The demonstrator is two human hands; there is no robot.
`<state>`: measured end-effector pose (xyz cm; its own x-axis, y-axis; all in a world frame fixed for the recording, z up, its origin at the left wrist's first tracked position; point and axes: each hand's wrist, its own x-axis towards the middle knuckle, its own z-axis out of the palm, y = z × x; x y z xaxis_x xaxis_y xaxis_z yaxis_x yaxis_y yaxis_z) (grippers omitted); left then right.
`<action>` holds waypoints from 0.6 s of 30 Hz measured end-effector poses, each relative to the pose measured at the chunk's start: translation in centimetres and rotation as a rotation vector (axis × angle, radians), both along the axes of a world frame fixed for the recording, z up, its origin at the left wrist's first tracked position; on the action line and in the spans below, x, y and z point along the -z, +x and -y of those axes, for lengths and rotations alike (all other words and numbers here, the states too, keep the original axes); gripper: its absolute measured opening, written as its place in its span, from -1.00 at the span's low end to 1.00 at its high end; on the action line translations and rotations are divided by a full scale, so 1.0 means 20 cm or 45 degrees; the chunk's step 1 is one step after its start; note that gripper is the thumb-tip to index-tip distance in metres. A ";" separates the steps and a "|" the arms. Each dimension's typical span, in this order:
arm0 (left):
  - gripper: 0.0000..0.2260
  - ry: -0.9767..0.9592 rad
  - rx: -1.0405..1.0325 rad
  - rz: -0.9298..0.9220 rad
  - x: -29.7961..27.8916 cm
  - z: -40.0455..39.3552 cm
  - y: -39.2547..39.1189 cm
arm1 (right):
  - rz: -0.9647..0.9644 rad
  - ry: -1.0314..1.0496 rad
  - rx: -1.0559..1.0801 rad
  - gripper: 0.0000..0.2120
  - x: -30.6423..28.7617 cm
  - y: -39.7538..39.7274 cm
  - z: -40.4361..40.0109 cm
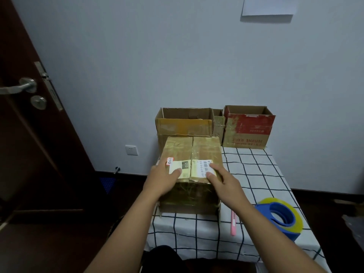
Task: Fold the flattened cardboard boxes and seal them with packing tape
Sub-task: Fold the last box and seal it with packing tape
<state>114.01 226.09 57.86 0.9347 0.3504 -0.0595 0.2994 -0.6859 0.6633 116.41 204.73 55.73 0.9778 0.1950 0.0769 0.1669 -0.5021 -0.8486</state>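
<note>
Glossy taped cardboard box [192, 154] under both hands.

A closed, tape-wrapped box [192, 166] stands on the checked table, its two top flaps meeting along a centre seam, white shipping labels stuck across the near edge. Behind it against the wall sit two open-topped boxes: a brown one [184, 123] and a red-printed one [248, 128]. A blue dispenser [280, 218] with yellowish tape lies at the right, near edge.
</note>
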 end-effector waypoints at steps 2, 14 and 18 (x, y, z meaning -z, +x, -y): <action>-0.47 -0.027 0.028 0.029 -0.01 -0.02 0.00 | 0.020 0.023 0.023 -0.60 -0.03 -0.01 -0.02; -0.39 0.025 -0.026 0.189 -0.20 -0.04 -0.07 | 0.086 0.067 0.070 -0.55 -0.09 -0.07 -0.03; -0.29 -0.126 -0.058 0.327 -0.25 -0.09 -0.03 | 0.074 0.189 0.079 -0.60 -0.10 -0.12 -0.02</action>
